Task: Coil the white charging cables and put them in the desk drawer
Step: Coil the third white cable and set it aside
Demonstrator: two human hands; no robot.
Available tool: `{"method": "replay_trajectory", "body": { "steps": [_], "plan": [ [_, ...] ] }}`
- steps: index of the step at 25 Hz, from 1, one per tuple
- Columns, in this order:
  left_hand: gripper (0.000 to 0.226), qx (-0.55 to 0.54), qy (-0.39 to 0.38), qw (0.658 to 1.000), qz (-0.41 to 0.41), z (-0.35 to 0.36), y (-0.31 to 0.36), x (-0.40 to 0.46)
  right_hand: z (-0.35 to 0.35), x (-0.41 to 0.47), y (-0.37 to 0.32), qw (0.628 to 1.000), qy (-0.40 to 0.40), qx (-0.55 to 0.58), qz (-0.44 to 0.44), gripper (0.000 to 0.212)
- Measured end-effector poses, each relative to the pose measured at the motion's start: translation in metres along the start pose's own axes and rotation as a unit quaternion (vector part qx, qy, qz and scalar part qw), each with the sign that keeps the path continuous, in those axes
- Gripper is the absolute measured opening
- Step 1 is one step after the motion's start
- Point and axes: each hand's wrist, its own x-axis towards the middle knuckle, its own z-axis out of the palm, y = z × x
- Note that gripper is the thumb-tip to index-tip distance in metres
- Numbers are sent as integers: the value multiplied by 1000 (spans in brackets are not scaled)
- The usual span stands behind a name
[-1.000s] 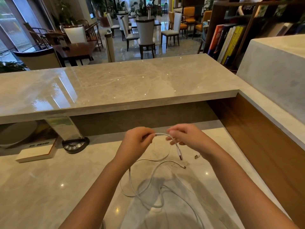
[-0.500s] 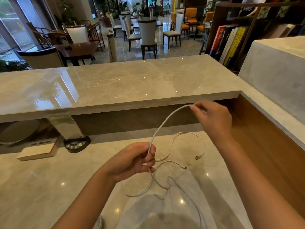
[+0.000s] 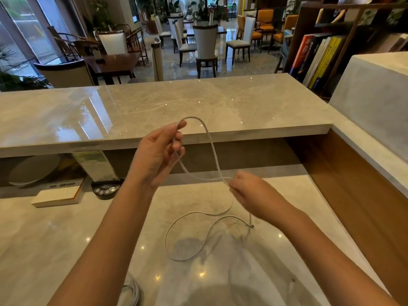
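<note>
- The left hand (image 3: 157,154) is raised above the desk (image 3: 55,235), its fingers curled round the white cable (image 3: 213,149), which arches out over the fingertips in one loop.
- The right hand (image 3: 249,192) sits lower and to the right, blurred; its fingers seem closed on the cable where two strands cross just beside it, though the exact grip is hard to read.
- From the right hand the cable drops to the desk and lies in a loose open curl; a dark-tipped plug (image 3: 251,226) hangs just under the right wrist.
- A second bundle of white cable (image 3: 132,292) shows at the near edge, partly cut off.
- My reading: the coiling step is in hand, with only the first loop gathered and most of the length still slack.
- The next move probably calls for the right hand to bring the crossing strand up to the left so another loop of like size is laid in, feeding slack without twisting it.
- No drawer is in view, so stowing looks some way off.
- Far left, under the raised counter (image 3: 198,102), lie a book (image 3: 55,195) and a small dark device (image 3: 106,189).
</note>
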Motion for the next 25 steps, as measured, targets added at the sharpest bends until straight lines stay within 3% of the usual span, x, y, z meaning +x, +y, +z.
{"method": "replay_trajectory", "body": {
  "steps": [3, 6, 10, 16, 20, 25],
  "plan": [
    [13, 223, -20, 974, 48, 21, -27, -7, -10, -9, -22, 995, -65, 6, -81, 24],
    [14, 325, -86, 942, 10, 25, -62, -17, -29, -14, -28, 989, -25, 74, -123, 17],
    [26, 302, -118, 943, -75, 24, -76, -30, -30, -15, -18, 986, 92, 117, -68, 8],
    [32, 321, -132, 937, -51, 19, -70, -41, -20, -8, -16, 968, 188, 134, -100, 20],
    [28, 309, -184, 931, -55, 11, -63, -42, -18, -2, -11, 962, 187, 185, -72, 13],
    [20, 344, -104, 931, -64, 10, -73, -44, -15, -3, -7, 942, 120, 313, 21, 18]
  ]
}}
